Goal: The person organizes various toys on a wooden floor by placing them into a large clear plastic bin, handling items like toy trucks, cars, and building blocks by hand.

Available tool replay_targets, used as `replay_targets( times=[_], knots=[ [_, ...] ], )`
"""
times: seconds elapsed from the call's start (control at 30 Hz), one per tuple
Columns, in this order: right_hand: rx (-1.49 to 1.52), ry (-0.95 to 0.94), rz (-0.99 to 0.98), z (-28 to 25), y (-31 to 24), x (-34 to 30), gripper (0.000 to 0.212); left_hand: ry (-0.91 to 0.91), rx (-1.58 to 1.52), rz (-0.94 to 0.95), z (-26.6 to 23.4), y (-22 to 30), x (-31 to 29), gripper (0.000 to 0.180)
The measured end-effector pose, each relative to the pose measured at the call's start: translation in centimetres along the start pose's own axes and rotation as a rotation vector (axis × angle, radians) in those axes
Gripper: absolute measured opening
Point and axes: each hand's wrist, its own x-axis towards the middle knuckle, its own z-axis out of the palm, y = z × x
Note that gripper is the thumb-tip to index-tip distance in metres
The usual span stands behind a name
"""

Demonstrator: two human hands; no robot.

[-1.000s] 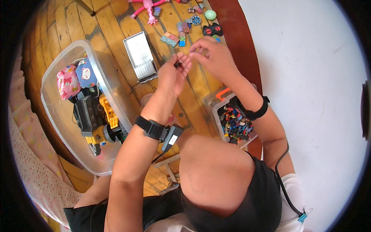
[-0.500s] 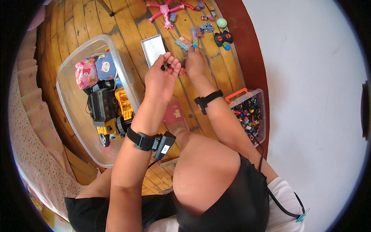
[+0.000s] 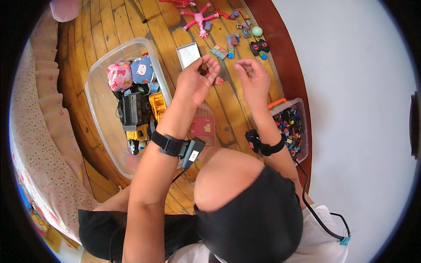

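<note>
My left hand (image 3: 195, 81) is cupped palm up, with small dark brown and reddish pieces (image 3: 203, 69) in it; their exact kind is too small to tell. Its fingers curl loosely beside a white ribbed tray (image 3: 187, 53). A small pink piece (image 3: 219, 81) shows just beyond those fingertips. My right hand (image 3: 255, 81) hovers above the wooden floor, thumb and fingers bent but apart, with nothing visible between them. Small patterned blocks (image 3: 219, 52) lie on the floor ahead of both hands, near a standing green-and-blue block (image 3: 231, 53).
At left stands a clear bin (image 3: 94, 103) with toy vehicles and soft pouches. A clear box (image 3: 302, 109) of tiny mixed bricks is by my right forearm. Farther off lie a pink long-limbed toy (image 3: 200, 19), a black-and-red controller (image 3: 259, 46) and a pale green ball (image 3: 257, 31).
My right hand has drawn back and right, away from the patterned blocks, and its fingers have parted. The left hand stays cupped, its pieces now showing more. The whole view has shifted.
</note>
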Motion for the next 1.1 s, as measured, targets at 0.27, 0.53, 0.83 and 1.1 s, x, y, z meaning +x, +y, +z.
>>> replay_targets(
  times=[0.27, 0.53, 0.83, 1.1],
  knots=[
    [-0.434, -0.323, 0.148, -1.2, 9.4, -14.2, 0.014, -0.219, 0.278, -0.053, 1.1, 2.0, -3.7, 0.024],
    [-0.535, -0.445, 0.215, -1.9, 15.9, -19.7, 0.015, -0.269, 0.487, -0.294, 0.8, 1.1, -1.5, 0.028],
    [-0.537, -0.469, 0.130, -1.7, 15.0, -20.1, 0.020, -0.233, 0.639, -0.321, -0.2, 0.2, -1.0, 0.032],
    [-0.071, -0.021, 0.175, 0.8, 11.2, -11.6, 0.025, -0.196, 0.655, -0.345, -1.2, -0.7, -0.2, 0.033]
  ],
)
